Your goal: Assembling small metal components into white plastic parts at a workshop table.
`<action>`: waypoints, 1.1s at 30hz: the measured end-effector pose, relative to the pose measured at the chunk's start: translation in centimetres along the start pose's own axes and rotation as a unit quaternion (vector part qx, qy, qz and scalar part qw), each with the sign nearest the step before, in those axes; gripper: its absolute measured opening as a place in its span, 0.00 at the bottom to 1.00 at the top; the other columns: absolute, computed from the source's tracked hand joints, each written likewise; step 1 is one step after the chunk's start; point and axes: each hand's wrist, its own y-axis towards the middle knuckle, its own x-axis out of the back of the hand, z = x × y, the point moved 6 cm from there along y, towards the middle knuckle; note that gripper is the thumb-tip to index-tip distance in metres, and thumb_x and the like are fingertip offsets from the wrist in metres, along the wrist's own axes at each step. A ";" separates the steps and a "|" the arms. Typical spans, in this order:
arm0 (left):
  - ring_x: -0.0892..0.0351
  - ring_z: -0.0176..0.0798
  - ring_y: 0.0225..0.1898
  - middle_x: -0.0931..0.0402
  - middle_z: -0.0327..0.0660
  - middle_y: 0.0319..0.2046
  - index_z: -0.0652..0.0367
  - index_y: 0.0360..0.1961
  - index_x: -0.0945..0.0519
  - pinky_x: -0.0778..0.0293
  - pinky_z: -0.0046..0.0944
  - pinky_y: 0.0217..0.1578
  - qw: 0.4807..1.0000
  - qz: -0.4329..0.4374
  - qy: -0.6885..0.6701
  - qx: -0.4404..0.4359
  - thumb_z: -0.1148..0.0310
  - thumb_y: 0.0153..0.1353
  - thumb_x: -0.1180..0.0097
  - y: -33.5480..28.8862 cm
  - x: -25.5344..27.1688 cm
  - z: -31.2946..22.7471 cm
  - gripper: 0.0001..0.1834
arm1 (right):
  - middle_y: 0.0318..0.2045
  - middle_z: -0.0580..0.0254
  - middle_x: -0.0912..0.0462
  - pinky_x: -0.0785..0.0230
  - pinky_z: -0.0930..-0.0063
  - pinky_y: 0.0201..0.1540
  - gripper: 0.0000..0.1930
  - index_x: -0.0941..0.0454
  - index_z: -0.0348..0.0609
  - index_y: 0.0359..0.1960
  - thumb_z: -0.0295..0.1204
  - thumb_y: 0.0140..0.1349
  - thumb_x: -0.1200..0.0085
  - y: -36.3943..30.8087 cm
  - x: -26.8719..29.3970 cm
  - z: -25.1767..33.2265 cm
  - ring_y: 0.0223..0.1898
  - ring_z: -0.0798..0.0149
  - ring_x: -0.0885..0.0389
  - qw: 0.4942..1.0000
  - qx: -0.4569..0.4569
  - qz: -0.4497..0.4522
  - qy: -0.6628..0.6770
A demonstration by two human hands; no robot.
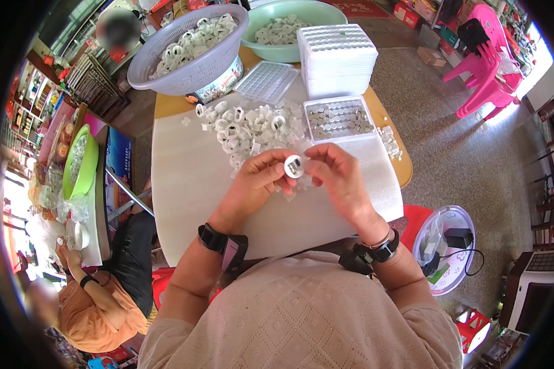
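Between the thumb and fingers of my left hand (258,178) is a small round white plastic part (293,166), its face turned up with a dark and silvery middle. My right hand (343,183) is closed in a pinch right beside it; what its fingertips hold, if anything, is too small to make out. Just beyond my hands lies a loose pile of similar white parts (246,132), some ring-shaped. A clear tray (308,123) to the right holds many small silvery round pieces (337,118). Some clear plastic bits lie under my fingers.
Behind the pile stand a grey-purple basket (143,67) and a green basin (252,44), both with white parts. A stack of white trays (338,64) and a ridged tray (266,81) are nearby. At left, a person (104,301) sits by a lime-green basin (87,178).
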 end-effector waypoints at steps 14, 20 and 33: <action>0.20 0.35 0.36 0.22 0.44 0.37 0.71 0.56 0.30 0.21 0.30 0.34 0.992 0.025 -0.121 -0.015 0.71 0.66 0.50 0.1 1.2 -0.3 0.20 | 0.31 0.57 0.21 0.32 0.62 0.42 0.05 0.21 0.41 0.30 0.22 0.50 0.43 -1.4 2.5 1.9 0.38 0.52 0.25 0.821 0.220 -0.015 -0.526; 0.20 0.35 0.36 0.22 0.45 0.38 0.71 0.56 0.30 0.22 0.31 0.34 0.993 0.033 -0.114 -0.015 0.71 0.66 0.50 0.1 1.0 -0.3 0.20 | 0.29 0.57 0.21 0.30 0.68 0.36 0.06 0.19 0.38 0.32 0.22 0.52 0.42 -1.4 3.8 1.2 0.32 0.56 0.22 0.903 0.148 0.002 -0.404; 0.21 0.36 0.36 0.22 0.44 0.37 0.70 0.55 0.28 0.22 0.32 0.34 0.994 0.037 -0.106 -0.006 0.71 0.66 0.51 0.1 0.7 -0.3 0.18 | 0.28 0.59 0.24 0.33 0.64 0.43 0.07 0.18 0.43 0.27 0.18 0.51 0.46 -1.6 1.7 2.0 0.36 0.54 0.26 0.855 0.223 0.099 -0.457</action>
